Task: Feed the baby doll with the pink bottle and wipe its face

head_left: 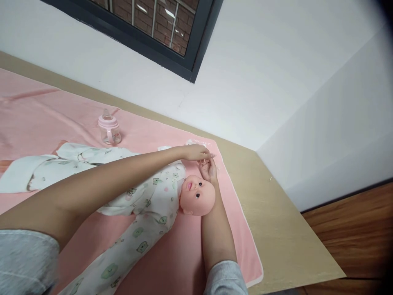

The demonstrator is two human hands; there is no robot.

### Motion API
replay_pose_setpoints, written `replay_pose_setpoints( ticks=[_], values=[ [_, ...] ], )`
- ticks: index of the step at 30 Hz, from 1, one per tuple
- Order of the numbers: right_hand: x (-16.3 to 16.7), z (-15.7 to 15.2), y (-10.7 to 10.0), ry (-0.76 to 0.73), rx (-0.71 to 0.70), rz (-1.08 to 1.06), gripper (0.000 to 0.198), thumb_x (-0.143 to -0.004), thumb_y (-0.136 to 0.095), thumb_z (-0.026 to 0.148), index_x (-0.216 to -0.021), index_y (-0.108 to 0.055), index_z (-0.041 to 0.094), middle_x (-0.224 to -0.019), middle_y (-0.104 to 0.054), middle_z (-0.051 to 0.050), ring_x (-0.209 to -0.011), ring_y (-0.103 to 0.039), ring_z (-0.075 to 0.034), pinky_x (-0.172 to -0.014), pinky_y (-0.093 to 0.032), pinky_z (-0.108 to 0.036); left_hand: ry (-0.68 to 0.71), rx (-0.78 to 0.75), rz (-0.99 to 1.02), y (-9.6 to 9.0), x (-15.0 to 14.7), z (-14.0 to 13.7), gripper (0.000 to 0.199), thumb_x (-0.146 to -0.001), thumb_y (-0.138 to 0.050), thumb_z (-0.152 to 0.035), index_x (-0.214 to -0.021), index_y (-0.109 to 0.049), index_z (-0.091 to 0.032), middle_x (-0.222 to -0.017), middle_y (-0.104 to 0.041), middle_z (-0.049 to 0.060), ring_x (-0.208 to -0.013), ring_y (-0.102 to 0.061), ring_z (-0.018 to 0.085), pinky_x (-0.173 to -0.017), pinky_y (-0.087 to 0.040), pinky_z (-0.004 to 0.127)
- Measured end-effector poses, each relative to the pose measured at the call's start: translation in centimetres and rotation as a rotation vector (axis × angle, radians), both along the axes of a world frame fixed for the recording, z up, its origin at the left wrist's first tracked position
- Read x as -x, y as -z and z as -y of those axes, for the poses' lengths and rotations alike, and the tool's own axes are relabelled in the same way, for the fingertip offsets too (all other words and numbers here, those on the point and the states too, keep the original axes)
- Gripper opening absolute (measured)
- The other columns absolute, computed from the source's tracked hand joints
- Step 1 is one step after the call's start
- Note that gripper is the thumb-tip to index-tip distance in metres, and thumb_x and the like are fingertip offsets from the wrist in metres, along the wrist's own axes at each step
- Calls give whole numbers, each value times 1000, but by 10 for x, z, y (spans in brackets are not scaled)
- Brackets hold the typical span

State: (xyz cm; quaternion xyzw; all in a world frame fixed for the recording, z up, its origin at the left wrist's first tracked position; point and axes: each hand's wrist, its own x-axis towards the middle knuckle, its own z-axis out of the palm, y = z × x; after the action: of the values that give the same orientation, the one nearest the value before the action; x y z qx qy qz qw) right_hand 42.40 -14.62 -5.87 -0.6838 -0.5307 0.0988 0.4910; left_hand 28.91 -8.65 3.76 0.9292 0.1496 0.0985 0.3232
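Observation:
A bald baby doll (pixel 198 196) in white clothes with a green bear print (pixel 159 190) lies on its back on a pink blanket (pixel 181 254), its head to the right. My left forearm crosses over the doll's chest. Just beyond the doll's head, my left hand (pixel 196 152) has its fingers drawn together; whatever they grip is hidden. Its fingertips meet my right hand (pixel 209 169), which is turned palm up with loosely curved fingers. My right forearm lies behind the doll's head. A small white patch, partly hidden, shows behind my left hand.
A pink-lidded baby bottle (pixel 109 129) with handles stands upright on the blanket behind the doll. The wooden tabletop (pixel 270 229) extends past the blanket at the right. A white wall (pixel 233 82) with a dark-framed window (pixel 187 61) rises along the back.

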Motion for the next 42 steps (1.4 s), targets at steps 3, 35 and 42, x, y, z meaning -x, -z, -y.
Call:
replay_pose_setpoints(
  ticks=[3, 35, 42],
  values=[
    [-10, -13, 10, -124, -54, -185, 38, -95, -42, 46, -104, -64, 17, -106, -67, -8, -100, -64, -18, -87, -55, -34, -104, -3, 98, -10, 19, 6, 69, -91, -27, -69, -94, -63, -10, -100, -69, 16, -88, -64, 25, -78, -48, 31],
    [55, 56, -119, -652, -61, -187, 24, -78, -73, 35, -99, -68, 25, -105, -66, -4, -107, -59, -18, -91, -49, -32, -353, -16, 395, -8, 116, 49, 36, -76, -73, -34, -109, -69, -20, -113, -69, 3, -106, -61, 25, -92, -46, 34],
    [65, 69, -128, -625, -76, -203, 26, -78, -73, 36, -101, -66, 25, -107, -66, -4, -97, -61, -17, -79, -53, -30, -232, 134, 397, -16, 121, 50, 21, -76, -73, -36, -88, -74, -19, -95, -74, 1, -91, -66, 24, -81, -47, 32]
  ],
)
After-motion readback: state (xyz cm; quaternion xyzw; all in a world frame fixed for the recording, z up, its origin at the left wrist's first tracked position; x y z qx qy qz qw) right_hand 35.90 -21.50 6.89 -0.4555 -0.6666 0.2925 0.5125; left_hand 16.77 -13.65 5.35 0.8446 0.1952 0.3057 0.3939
